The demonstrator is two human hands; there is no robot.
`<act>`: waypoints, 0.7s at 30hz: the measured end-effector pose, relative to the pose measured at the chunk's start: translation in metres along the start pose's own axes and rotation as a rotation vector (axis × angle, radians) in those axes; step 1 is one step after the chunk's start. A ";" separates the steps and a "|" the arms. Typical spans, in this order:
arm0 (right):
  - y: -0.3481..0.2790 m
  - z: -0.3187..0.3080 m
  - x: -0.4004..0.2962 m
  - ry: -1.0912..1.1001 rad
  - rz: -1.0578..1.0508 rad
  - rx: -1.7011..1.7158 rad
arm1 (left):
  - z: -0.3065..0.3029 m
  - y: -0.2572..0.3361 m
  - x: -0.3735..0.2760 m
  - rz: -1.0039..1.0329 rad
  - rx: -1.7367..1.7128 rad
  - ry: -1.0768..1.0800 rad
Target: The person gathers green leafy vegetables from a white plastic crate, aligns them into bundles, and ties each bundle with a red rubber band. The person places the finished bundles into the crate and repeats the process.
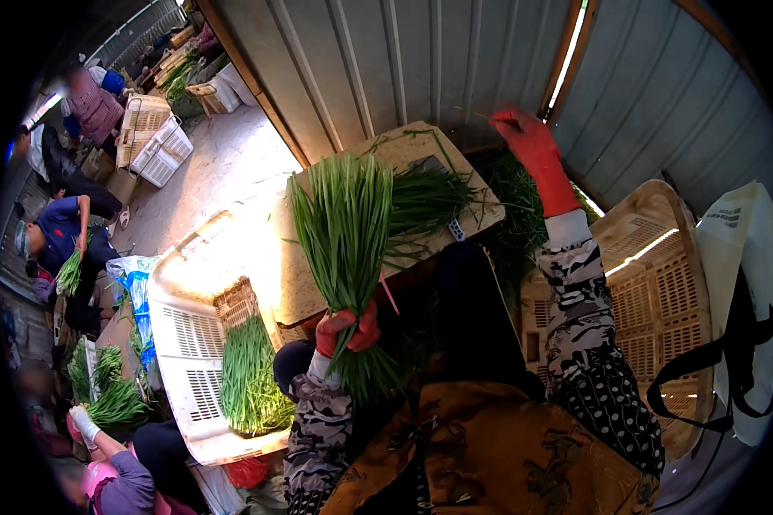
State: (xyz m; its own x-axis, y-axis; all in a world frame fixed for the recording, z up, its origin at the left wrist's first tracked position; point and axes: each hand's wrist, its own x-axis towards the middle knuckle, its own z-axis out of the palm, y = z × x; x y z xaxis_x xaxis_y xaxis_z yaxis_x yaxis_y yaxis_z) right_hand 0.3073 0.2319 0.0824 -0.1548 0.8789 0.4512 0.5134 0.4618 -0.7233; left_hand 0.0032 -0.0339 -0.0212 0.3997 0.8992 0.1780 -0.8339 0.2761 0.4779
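Note:
My left hand [346,331], in a red glove, grips a bunch of long green leaves [344,238], apparently garlic chives, upright near its lower end. A pink strip [390,295] hangs beside the bunch. My right hand [512,125], also red-gloved, is raised at the upper right beyond the board; a thin leaf strand shows at its fingertips, and its grip is blurred. More cut leaves [428,196] lie on the worn board [473,212] to the right of the bunch, over a dark flat object [430,164].
A white plastic crate [193,412] holding green bunches stands left; another crate [670,296] and a white bag [725,257] stand right. Loose leaves [515,199] lie behind the board. A corrugated metal wall [419,64] rises ahead. Several people work at left.

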 end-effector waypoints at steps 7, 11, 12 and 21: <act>-0.071 0.034 -0.063 -0.493 -0.044 0.498 | -0.022 -0.005 -0.003 -0.060 0.003 -0.026; -0.106 0.077 -0.084 -0.466 -0.164 0.198 | -0.019 -0.005 -0.008 -0.052 -0.006 0.041; -0.103 0.086 -0.088 -0.452 -0.146 0.254 | -0.017 -0.006 -0.009 -0.049 -0.016 0.045; -0.078 0.078 -0.090 -0.179 -0.429 -0.218 | -0.016 -0.003 -0.003 0.013 -0.073 0.008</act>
State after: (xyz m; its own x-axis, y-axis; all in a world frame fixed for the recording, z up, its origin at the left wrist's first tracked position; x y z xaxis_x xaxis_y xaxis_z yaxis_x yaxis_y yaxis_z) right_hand 0.2150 0.1257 0.0573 -0.5224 0.6309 0.5737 0.5330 0.7667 -0.3579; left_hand -0.0018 -0.0318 -0.0372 0.3858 0.9054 0.1771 -0.8647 0.2880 0.4115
